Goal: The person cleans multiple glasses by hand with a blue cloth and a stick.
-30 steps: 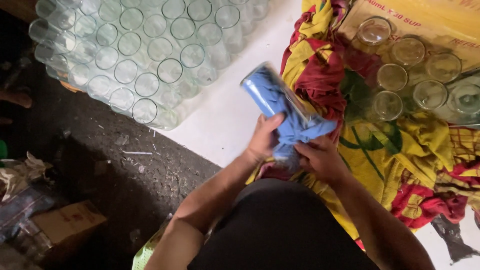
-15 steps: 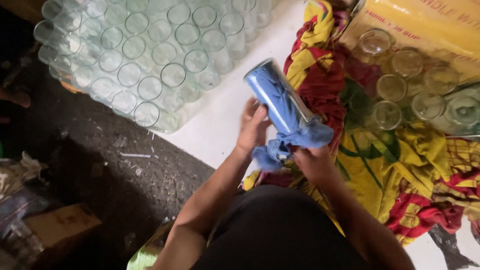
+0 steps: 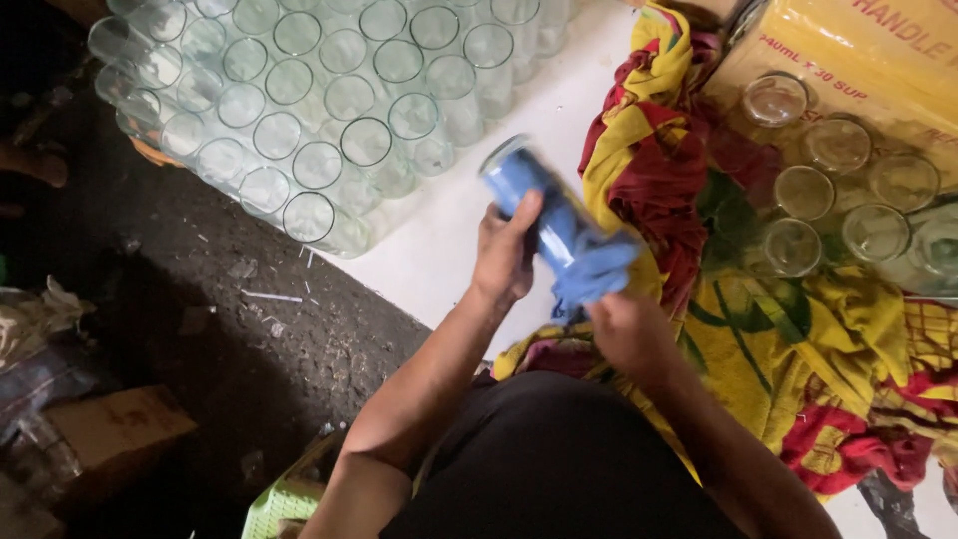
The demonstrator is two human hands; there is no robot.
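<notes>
My left hand (image 3: 506, 252) grips a tall clear drinking glass (image 3: 521, 180) that lies tilted, its open mouth toward the upper left. A blue cloth (image 3: 589, 265) is stuffed inside the glass and bunches out over its lower end. My right hand (image 3: 629, 334) holds the cloth at that lower end, just below the glass. Both hands are over my lap, above a white sheet (image 3: 439, 255) on the ground.
Several clean glasses (image 3: 319, 110) stand in a packed group on the white sheet at upper left. More glasses (image 3: 838, 190) sit on a red and yellow patterned cloth (image 3: 798, 339) at right, by a yellow carton (image 3: 858, 50). Dark rough floor (image 3: 230, 339) and a cardboard box (image 3: 110, 429) lie left.
The glass with the blue cloth has shifted left and turned in my hands. My left hand has moved up along its side, and my right hand has dropped lower on the cloth.
</notes>
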